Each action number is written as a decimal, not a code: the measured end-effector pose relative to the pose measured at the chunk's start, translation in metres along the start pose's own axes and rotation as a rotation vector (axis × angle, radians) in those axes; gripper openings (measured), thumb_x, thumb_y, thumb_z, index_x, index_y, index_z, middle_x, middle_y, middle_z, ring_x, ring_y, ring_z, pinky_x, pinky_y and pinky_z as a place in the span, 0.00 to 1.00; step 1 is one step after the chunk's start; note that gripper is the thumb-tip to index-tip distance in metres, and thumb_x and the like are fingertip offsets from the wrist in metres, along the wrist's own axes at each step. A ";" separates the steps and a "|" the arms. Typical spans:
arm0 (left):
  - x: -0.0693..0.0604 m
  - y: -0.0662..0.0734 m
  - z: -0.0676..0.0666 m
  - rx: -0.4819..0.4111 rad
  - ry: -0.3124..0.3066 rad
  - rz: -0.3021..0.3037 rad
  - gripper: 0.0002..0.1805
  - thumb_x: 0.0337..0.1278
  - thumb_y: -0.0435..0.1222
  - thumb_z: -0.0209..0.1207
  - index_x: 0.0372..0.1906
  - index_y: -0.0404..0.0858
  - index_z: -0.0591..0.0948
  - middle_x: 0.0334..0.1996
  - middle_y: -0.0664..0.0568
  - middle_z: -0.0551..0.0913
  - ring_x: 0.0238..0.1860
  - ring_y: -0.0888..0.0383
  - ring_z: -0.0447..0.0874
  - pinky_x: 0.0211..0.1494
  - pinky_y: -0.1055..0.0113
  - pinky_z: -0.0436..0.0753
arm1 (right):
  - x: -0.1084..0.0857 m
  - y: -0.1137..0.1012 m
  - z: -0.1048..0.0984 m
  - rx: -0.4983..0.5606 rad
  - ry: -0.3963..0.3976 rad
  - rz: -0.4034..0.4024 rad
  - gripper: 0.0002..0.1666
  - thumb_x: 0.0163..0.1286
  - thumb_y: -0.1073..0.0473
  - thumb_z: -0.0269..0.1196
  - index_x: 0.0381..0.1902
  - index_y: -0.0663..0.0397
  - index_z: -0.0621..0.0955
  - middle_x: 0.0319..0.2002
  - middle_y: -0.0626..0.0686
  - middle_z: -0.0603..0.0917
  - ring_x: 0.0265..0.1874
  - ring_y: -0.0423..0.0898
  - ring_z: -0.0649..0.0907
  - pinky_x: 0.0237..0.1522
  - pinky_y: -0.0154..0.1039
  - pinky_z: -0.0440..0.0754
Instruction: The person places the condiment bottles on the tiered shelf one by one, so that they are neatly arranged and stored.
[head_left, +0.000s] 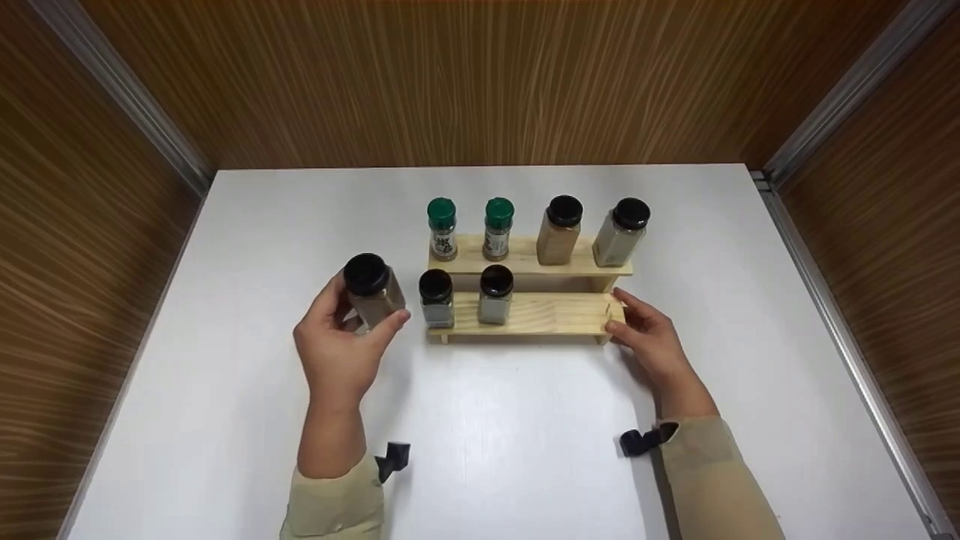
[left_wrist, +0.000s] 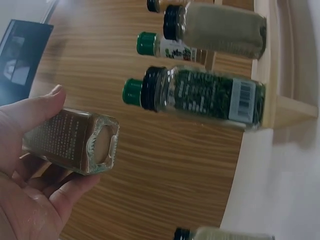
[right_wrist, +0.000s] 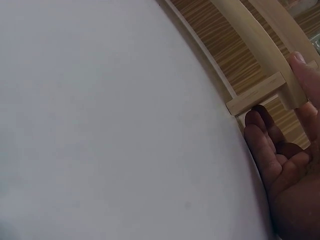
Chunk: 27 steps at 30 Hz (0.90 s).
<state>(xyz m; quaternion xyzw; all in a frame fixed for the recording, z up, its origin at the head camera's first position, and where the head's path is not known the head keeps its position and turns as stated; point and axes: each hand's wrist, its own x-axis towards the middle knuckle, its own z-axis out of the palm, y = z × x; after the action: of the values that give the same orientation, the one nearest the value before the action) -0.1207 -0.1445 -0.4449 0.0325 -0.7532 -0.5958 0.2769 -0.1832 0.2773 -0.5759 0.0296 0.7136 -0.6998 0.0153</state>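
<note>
My left hand [head_left: 341, 352] holds a square glass spice jar [head_left: 377, 300] with a black cap and brown powder, left of a wooden two-tier rack [head_left: 559, 315]. Its base faces the camera in the left wrist view, with the thumb on one side and fingers on the other. My right hand [head_left: 654, 341] grips the right end of the rack's lower tier between thumb and fingers, seen also in the right wrist view [right_wrist: 295, 165]. Two black-capped jars, one nearer the left end [head_left: 438, 300] and one beside it [head_left: 495, 296], stand on the lower tier.
On the upper tier stand two green-capped bottles [head_left: 442, 229] at left, then a brown-filled jar [head_left: 559, 232] and a paler jar [head_left: 622, 234], both black-capped. The white table [head_left: 495, 435] meets wood-grain panels [head_left: 480, 82] at the back and sides.
</note>
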 end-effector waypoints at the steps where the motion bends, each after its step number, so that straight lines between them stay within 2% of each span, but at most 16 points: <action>1: 0.000 0.002 0.003 -0.002 0.002 0.004 0.39 0.39 0.24 0.83 0.64 0.32 0.84 0.55 0.43 0.89 0.56 0.47 0.88 0.51 0.67 0.87 | 0.000 0.000 0.000 0.004 0.001 0.000 0.38 0.69 0.76 0.69 0.75 0.68 0.72 0.49 0.55 0.83 0.43 0.42 0.85 0.42 0.35 0.88; 6: -0.003 0.009 0.021 -0.011 -0.007 0.028 0.38 0.39 0.25 0.83 0.63 0.34 0.84 0.55 0.46 0.88 0.55 0.50 0.86 0.48 0.63 0.89 | 0.000 -0.001 -0.001 -0.003 0.001 0.008 0.38 0.70 0.76 0.68 0.76 0.68 0.71 0.50 0.55 0.83 0.44 0.42 0.85 0.42 0.35 0.88; 12: -0.005 0.017 0.046 -0.050 -0.064 0.058 0.38 0.37 0.26 0.85 0.62 0.34 0.85 0.54 0.47 0.89 0.54 0.51 0.86 0.46 0.58 0.89 | 0.001 -0.002 0.000 -0.022 -0.002 0.023 0.38 0.71 0.76 0.67 0.76 0.67 0.70 0.50 0.54 0.83 0.44 0.42 0.85 0.43 0.35 0.88; 18: -0.008 0.022 0.065 -0.038 -0.104 0.092 0.39 0.38 0.30 0.85 0.62 0.34 0.85 0.54 0.46 0.89 0.55 0.52 0.87 0.45 0.54 0.89 | 0.001 -0.002 0.000 -0.020 -0.010 0.017 0.37 0.71 0.77 0.67 0.76 0.68 0.71 0.51 0.55 0.83 0.44 0.43 0.85 0.43 0.36 0.88; 23: -0.011 0.024 0.082 -0.024 -0.131 0.131 0.40 0.37 0.30 0.86 0.63 0.33 0.84 0.52 0.42 0.87 0.53 0.50 0.86 0.47 0.55 0.88 | 0.001 -0.001 0.000 -0.009 -0.004 0.003 0.37 0.70 0.77 0.67 0.75 0.69 0.71 0.50 0.56 0.83 0.44 0.43 0.85 0.42 0.36 0.88; 27: -0.017 0.024 0.096 -0.036 -0.168 0.133 0.41 0.38 0.30 0.86 0.65 0.35 0.83 0.52 0.44 0.87 0.51 0.51 0.85 0.44 0.58 0.89 | 0.001 -0.001 0.000 0.009 0.005 -0.011 0.38 0.68 0.79 0.67 0.74 0.71 0.70 0.49 0.57 0.83 0.43 0.42 0.86 0.41 0.35 0.88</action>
<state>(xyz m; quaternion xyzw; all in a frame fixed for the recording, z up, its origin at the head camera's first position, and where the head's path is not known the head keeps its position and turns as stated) -0.1437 -0.0464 -0.4419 -0.0726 -0.7632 -0.5904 0.2523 -0.1839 0.2772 -0.5751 0.0277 0.7105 -0.7031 0.0096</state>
